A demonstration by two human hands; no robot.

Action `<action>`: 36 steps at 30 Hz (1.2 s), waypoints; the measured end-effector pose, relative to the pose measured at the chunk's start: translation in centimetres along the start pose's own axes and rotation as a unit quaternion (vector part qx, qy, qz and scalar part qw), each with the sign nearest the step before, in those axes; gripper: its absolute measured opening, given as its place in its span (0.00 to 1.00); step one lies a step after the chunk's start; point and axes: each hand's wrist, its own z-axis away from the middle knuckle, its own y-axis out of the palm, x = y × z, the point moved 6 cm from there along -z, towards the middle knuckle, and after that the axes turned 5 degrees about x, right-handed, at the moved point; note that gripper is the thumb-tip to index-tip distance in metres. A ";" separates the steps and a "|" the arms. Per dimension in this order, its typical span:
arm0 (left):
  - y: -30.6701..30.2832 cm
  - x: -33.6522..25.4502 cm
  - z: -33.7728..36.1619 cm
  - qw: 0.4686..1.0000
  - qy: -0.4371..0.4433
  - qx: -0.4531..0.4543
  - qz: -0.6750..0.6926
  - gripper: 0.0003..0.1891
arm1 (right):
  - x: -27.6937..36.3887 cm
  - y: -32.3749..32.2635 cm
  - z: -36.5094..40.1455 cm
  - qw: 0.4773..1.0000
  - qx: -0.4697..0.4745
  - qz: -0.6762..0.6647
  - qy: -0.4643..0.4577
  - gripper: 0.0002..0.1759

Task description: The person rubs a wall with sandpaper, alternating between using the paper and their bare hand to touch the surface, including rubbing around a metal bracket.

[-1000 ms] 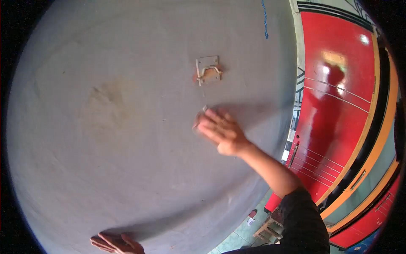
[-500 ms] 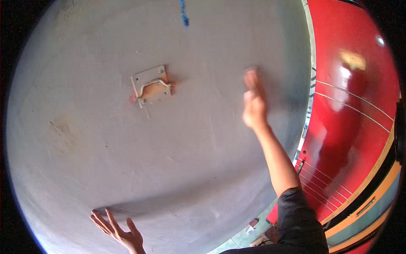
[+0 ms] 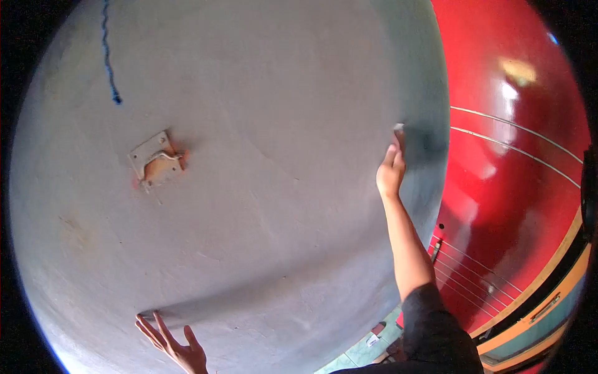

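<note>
A large grey panel [image 3: 249,174] with a matt, scuffed surface fills most of the view. My right hand [image 3: 391,171] is at its right side, closed around a small flat piece with a pale edge [image 3: 399,127], which looks like sandpaper. The fingers hide most of that piece. At the lower left, my left hand [image 3: 177,349] is open, its fingers spread and the fingertips at the panel. A metal plate with a bent handle [image 3: 159,161] is fixed on the panel, with rust-coloured marks around it.
A blue cord [image 3: 109,59] hangs at the upper left. Beyond the panel's right edge is a glossy red surface [image 3: 479,199] with thin pale lines. An orange-framed cabinet [image 3: 542,311] stands lower right. Small items lie on the tiled floor [image 3: 358,355].
My right hand has moved right and down, nearer the panel's right edge. The handle plate and blue cord appear further left and lower in view. My left hand is nearly unchanged.
</note>
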 end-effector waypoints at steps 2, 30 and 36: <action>0.4 -0.4 -0.1 1.000 -0.001 -0.012 -0.015 0.38 | 1.5 0.9 2.0 0.997 -0.001 0.081 -0.021 0.27; 4.2 -1.5 -0.8 0.984 0.033 -0.137 -0.107 0.45 | 16.7 8.7 -0.9 0.825 0.266 0.063 -0.495 0.31; 3.9 -2.0 -0.7 0.983 0.047 -0.154 -0.090 0.44 | 15.3 9.1 -7.8 0.970 0.023 0.112 -0.216 0.26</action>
